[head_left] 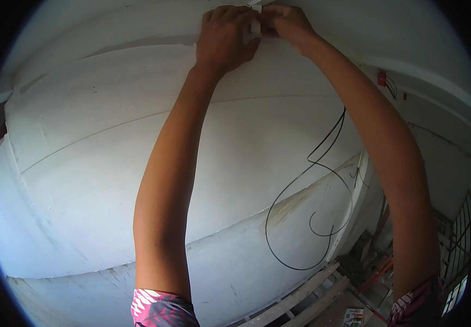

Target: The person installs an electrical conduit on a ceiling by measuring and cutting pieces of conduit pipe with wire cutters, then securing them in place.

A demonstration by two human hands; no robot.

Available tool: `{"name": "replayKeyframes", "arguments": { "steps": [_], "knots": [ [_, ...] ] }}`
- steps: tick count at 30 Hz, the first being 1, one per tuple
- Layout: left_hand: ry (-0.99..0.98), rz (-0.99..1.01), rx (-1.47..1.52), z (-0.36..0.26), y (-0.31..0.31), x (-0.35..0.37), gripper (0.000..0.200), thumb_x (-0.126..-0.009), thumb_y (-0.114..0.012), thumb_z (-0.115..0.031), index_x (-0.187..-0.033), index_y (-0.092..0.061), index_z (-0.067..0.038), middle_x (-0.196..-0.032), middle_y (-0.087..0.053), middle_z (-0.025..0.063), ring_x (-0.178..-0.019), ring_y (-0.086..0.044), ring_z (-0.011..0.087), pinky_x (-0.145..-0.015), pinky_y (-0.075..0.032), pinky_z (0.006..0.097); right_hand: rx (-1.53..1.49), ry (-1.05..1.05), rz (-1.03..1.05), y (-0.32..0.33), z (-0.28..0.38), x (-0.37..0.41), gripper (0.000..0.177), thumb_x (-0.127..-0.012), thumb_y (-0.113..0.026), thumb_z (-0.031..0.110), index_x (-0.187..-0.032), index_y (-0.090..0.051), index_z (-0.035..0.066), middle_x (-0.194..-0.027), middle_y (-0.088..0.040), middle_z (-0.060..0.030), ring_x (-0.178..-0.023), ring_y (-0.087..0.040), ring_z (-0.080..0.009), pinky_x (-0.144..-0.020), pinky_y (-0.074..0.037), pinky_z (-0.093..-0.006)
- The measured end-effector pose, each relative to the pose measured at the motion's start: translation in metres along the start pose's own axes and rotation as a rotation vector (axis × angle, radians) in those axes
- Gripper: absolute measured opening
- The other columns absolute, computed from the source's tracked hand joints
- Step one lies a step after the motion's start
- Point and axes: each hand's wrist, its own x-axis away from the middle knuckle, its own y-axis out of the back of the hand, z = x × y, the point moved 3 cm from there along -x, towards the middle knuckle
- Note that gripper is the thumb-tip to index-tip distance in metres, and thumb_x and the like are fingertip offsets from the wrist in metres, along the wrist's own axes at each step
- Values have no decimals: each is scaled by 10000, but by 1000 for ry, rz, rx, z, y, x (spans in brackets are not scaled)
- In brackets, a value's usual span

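Both my arms reach up to the top of a pale wall panel [257,141], near where it meets the ceiling. Between my hands is a small white rectangular piece [256,23], whose exact kind I cannot make out. My left hand [224,37] has its fingers bent against the left side of this piece, with the thumb lower down near the wall. From the other side, my right hand [289,24] pinches the piece with closed fingers. The fingers partly cover it.
Thin black cables [287,191] hang in loops down the wall on the right. A red electrical box [382,78] with loose wires sits higher up. Below are wooden planks [301,294], a metal grille [462,240] and assorted items on the floor.
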Motion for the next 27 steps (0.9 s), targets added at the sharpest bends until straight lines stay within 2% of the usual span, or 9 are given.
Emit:
{"name": "replayKeyframes", "arguments": {
  "steps": [1,3,6,7,15,16,18,21,27],
  "knots": [
    [13,24,-34,-1,0,-1,378,-742,-779,-182,-1099,-684,-103,-1202,-668,68,-1157,-570,275,-993,-419,425,-3,-2,-1,-4,3,1,234,-933,-653,137,-1092,-673,-33,-965,-669,-80,-883,-651,-153,-843,-567,-289],
    [23,51,-69,-2,-1,-1,383,-739,-804,-221,-1087,-691,-108,-1198,-672,51,-1173,-560,266,-1014,-393,431,-67,17,-165,-4,6,1,94,-778,-683,53,-746,-699,-34,-765,-662,-125,-644,-600,-217,-592,-468,-369],
    [22,68,-135,-1,-5,-2,375,-736,-821,-291,-1051,-711,-119,-1191,-677,34,-1159,-563,264,-990,-401,419,52,-30,-120,2,-8,1,218,-919,-643,93,-1086,-683,-41,-1010,-691,-104,-911,-659,-160,-807,-576,-281],
    [25,65,-146,-1,-5,-2,354,-742,-817,-293,-1036,-719,-122,-1185,-680,28,-1158,-562,262,-986,-402,416,49,-30,-122,2,-9,1,218,-919,-643,93,-1086,-683,-41,-1010,-691,-104,-911,-659,-160,-807,-576,-281],
    [52,100,-138,-1,-4,-4,347,-797,-774,-281,-1104,-700,-136,-1200,-672,23,-1165,-555,259,-996,-385,427,169,38,-252,-6,-4,10,191,-899,-617,34,-1053,-719,-12,-994,-723,-112,-804,-685,-162,-770,-570,-271],
    [69,122,-123,-4,0,-9,226,-816,-723,-235,-1002,-698,-111,-1065,-676,66,-1055,-584,297,-963,-406,439,170,37,-250,-7,-6,8,191,-899,-617,34,-1053,-719,-12,-994,-723,-112,-804,-685,-162,-770,-570,-271],
    [88,144,-109,-8,3,-12,125,-835,-673,-189,-901,-696,-86,-929,-680,109,-945,-613,334,-931,-428,452,459,566,-322,-10,13,12,170,-819,-669,96,-721,-705,-39,-681,-680,-134,-618,-642,-213,-581,-501,-355],
    [4,66,-112,-8,3,-11,144,-837,-669,-216,-868,-680,-75,-889,-661,108,-941,-592,331,-864,-442,460,362,265,-265,-9,15,12,214,-834,-690,149,-737,-711,-40,-650,-686,-147,-600,-654,-216,-581,-501,-343],
    [62,110,-164,-6,-1,-11,142,-844,-661,-207,-854,-655,-66,-892,-667,105,-944,-599,328,-862,-438,459,537,245,-349,-11,25,12,297,-794,-732,258,-721,-705,-29,-670,-680,-192,-609,-673,-288,-597,-507,-392]
  ]
}}
